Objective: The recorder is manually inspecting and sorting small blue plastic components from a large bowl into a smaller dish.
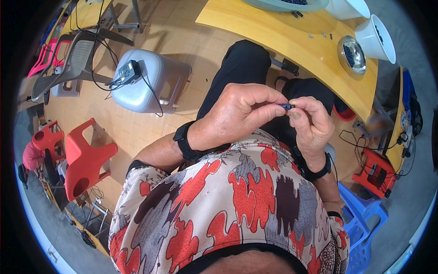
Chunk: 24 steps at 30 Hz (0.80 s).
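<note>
Between my two hands is a small dark blue-black cylindrical part [287, 106], held above my lap. The thumb and forefinger of my left hand [242, 107] pinch its left end. My right hand [311, 123] has its thumb and fingertips closed on the other end. Fingertips cover much of the part, so its exact kind cannot be made out. Ahead on the yellow table [269, 29], a metal bowl [360, 58] contains small dark pieces. Several small loose pieces [323, 34] lie left of the bowl, and a few black ones [296, 14] lie farther back.
A pale basin [273, 7] with dark pieces and two white tubs [366, 34] stand at the table's far side. Left of me, a grey stool [153, 86] carries a black device [129, 72] with cables. Red stools [86, 157] and a blue plastic chair [360, 214] stand around me.
</note>
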### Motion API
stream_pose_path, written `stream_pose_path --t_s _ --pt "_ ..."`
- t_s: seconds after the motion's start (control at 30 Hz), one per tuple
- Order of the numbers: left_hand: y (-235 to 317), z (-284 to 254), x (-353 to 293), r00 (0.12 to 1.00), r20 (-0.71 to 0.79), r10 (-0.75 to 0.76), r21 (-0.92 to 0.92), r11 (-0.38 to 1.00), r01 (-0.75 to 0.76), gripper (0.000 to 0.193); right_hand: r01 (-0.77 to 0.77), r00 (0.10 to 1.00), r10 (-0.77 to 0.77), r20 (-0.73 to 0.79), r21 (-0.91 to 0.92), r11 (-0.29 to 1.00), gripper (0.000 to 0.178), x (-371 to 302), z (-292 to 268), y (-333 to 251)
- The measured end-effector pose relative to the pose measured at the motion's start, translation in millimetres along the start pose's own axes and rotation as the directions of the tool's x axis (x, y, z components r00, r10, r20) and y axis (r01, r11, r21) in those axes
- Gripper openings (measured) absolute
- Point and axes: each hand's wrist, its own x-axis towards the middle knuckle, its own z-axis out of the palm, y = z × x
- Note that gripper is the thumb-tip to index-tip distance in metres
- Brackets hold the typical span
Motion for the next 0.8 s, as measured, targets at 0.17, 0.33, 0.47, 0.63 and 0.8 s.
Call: stream_pose_path --t_s 0.17,0.33,0.47,0.63,0.8 --pt "-1.6 -0.9 -1.4 0.999 0.011 -0.040 -0.044 0.998 0.040 0.015 -0.023 1.000 0.023 0.008 0.052 0.998 0.012 -0.5 0.2 1.6" --pt "-3.4 -0.7 -1.0 0.996 0.004 -0.087 -0.126 0.988 0.087 0.015 -0.042 0.999 0.040 0.031 0.073 0.996 0.013 0.6 0.8 0.6" --pt "-3.1 -1.5 -1.5 0.997 -0.017 -0.080 -0.075 0.994 0.079 0.015 -0.054 0.998 0.052 0.022 0.116 0.992 0.013 0.4 1.0 1.4" --pt "-2.9 -0.7 -1.9 0.999 -0.036 -0.018 -0.030 0.999 0.017 0.016 -0.011 0.999 0.008 0.040 0.080 0.997 0.013 2.1 -0.3 0.2" --pt "-4.9 0.7 -1.7 0.999 -0.034 -0.007 -0.056 0.998 0.005 0.016 0.002 1.000 -0.003 0.009 0.083 0.997 0.014 2.4 1.4 -1.2"
